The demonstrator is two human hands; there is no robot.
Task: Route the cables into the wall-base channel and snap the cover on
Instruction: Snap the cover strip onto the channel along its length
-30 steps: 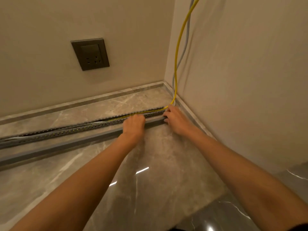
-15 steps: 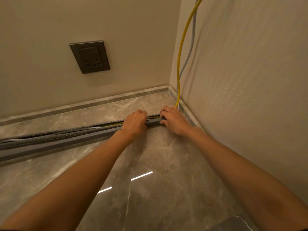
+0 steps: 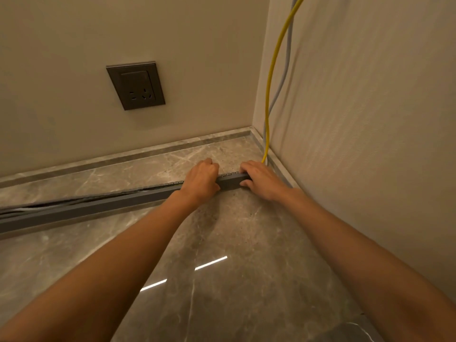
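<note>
Grey plastic cover [image 3: 118, 206] lies along the slotted channel [image 3: 170, 184] on the marble floor [image 3: 222, 255], out from the wall. Our left hand [image 3: 201, 181] curls closed over it and our right hand [image 3: 262, 180] clamps its end near the corner. We see the yellow cable [image 3: 271, 77] and grey cable [image 3: 281, 77] drop down the corner behind our right hand.

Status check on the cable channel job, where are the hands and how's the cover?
Both hands, left and right, pressing the grey cover near the corner. Cover gapes further left, cables showing. Yellow cable hangs clear.
</note>
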